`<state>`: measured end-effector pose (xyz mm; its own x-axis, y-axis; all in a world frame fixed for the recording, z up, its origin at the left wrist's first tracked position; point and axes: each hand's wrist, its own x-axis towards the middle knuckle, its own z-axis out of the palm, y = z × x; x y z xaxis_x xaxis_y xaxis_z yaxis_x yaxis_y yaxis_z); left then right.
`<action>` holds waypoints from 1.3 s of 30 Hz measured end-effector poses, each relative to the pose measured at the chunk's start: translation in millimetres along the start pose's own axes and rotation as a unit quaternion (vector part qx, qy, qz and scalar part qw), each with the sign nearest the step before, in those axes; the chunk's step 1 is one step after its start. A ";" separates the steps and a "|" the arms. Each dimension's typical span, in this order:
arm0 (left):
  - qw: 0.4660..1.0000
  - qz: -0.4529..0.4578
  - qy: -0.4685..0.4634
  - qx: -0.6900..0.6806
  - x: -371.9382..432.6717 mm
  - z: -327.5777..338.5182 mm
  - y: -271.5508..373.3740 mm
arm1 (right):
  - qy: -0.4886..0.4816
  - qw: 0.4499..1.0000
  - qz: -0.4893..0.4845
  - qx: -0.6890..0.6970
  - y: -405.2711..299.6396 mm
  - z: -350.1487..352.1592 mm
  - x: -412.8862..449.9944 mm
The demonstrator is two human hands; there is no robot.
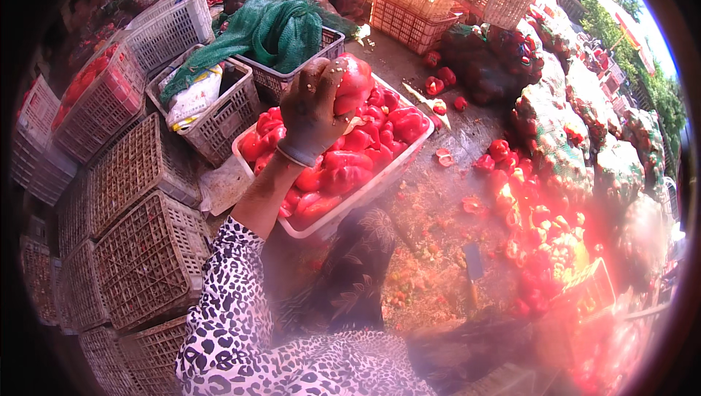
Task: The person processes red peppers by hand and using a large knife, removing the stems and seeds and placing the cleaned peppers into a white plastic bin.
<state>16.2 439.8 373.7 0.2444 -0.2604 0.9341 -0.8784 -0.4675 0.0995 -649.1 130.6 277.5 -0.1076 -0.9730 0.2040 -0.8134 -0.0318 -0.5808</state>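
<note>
My left hand (315, 111), dirty or thinly gloved with a band at the wrist, is closed around a red bell pepper (355, 81). It holds the pepper above a white plastic crate (361, 194) heaped with red peppers (346, 170). Small pale seeds stick to the fingers. The crate stands on the ground in front of my knee, which is in dark patterned cloth. My right hand is out of view. On the ground to the right of my knee lies a knife or cleaver (473, 262) with a flat grey blade, amid scattered seeds and pepper scraps.
Stacked plastic crates (145, 259) line the left side. Green netting (274, 26) drapes over crates ahead. Orange crates (411, 18) stand beyond. Full net sacks (553, 128) are piled at the right, beside loose red peppers (506, 163). Glare blurs the lower right.
</note>
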 end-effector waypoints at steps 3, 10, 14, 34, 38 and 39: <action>0.993 0.028 -0.111 0.036 -13.1 46.5 7.3 | -0.011 0.999 0.032 -0.006 14.3 -0.6 -0.3; 0.860 0.163 -0.484 0.019 -85.7 112.9 24.3 | -0.031 0.997 0.067 0.002 32.6 -1.1 -2.4; 0.881 0.159 -0.445 -0.036 -90.9 119.8 23.5 | -0.031 0.998 0.047 0.027 25.5 -17.8 2.1; 0.844 0.121 -0.523 -0.004 -88.8 184.6 36.2 | -0.486 0.832 -0.245 0.109 -184.4 164.9 -33.8; 0.816 0.079 -0.572 0.017 -79.9 164.9 32.0 | -0.626 0.746 -0.182 0.136 -188.9 189.7 -37.4; 0.804 0.063 -0.591 0.009 -76.0 162.2 34.4 | -0.643 0.733 -0.176 0.134 -189.7 195.7 -34.6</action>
<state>34.1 306.5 250.6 0.3821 -0.9232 -0.0421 -0.9236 -0.3830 0.0144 -379.2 125.6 226.4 0.8506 -0.2985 -0.4328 -0.5008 -0.2092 -0.8399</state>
